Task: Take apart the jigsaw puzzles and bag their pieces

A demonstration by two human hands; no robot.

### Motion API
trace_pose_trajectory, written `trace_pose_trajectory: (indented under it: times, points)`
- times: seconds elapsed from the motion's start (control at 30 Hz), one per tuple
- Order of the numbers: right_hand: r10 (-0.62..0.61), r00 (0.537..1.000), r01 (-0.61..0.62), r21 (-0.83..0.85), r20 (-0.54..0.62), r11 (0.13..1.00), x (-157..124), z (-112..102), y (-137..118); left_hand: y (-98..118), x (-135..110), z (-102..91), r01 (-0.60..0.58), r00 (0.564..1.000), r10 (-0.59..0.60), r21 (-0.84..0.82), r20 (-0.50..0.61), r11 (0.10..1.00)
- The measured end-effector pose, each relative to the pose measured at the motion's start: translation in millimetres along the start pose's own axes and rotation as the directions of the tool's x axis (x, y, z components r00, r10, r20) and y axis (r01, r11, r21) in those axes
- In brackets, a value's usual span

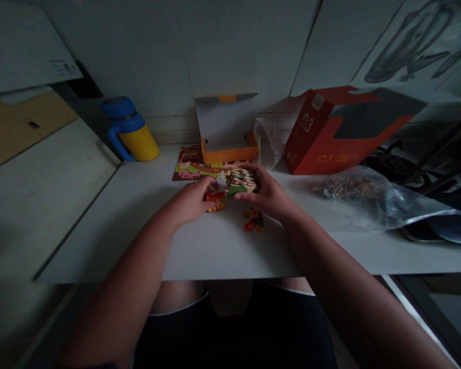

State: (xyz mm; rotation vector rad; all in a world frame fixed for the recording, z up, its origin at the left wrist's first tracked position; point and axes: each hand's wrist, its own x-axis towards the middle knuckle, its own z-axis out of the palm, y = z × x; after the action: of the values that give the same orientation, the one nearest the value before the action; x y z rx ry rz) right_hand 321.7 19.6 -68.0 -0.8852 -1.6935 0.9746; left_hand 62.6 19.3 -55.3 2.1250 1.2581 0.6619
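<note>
My right hand (267, 192) grips a thick stack of colourful puzzle pieces (240, 179), thumb in front and fingers behind, just above the white table. To its left, my left hand (197, 199) has its thumb and fingers closed around a red puzzle piece (215, 196), partly hidden by the fingers. A yellow and red piece (217, 207) shows right below it. Another loose puzzle piece (253, 220), red and yellow, lies flat below my right hand. Behind the hands is a flat printed picture sheet (184, 166), partly covered by an orange box.
The open orange box (230, 156) stands at the back with its lid raised, beside clear plastic wrap (268, 143). A blue and yellow jug (140, 141) is at the back left. On the right are a red box (330, 138) and a clear plastic bag (369, 200) with brownish contents.
</note>
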Motion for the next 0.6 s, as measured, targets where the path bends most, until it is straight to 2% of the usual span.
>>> trace_pose_trajectory:
  times: [0.07, 0.13, 0.27, 0.4, 0.5, 0.6]
  points:
    - [0.017, 0.998, -0.016, -0.021, 0.06, 1.0, -2.1, 2.1, -1.7, -5.5, 5.6, -3.3, 0.034, 0.987, -0.021, 0.079, -0.16, 0.996]
    - [0.042, 0.996, -0.036, -0.081, 0.082, 0.996, -3.6, 3.9, -0.7, -7.5, 10.0, -3.6, 0.055, 0.969, -0.018, 0.144, -0.246, 0.988]
    - [0.047, 0.991, -0.015, -0.254, 0.123, 0.967, -4.0, 8.5, 4.3, -6.3, 16.0, 4.8, 0.001, 0.978, 0.03, 0.151, -0.208, 0.988]
    - [0.005, 0.996, 0.033, -0.43, 0.087, 0.902, -1.5, 13.0, 8.8, -4.0, 19.7, 13.9, -0.042, 0.981, 0.075, 0.183, -0.178, 0.982]
    - [0.045, 0.994, 0.007, -0.47, 0.1, 0.883, -1.2, 14.5, 10.4, -3.4, 21.6, 18.9, -0.066, 0.981, 0.09, 0.139, -0.171, 0.988]
    - [0.063, 0.991, 0.0, -0.462, 0.121, 0.887, -2.6, 15.7, 9.4, -5.2, 23.5, 25.2, -0.091, 0.984, 0.094, 0.023, -0.153, 0.996]
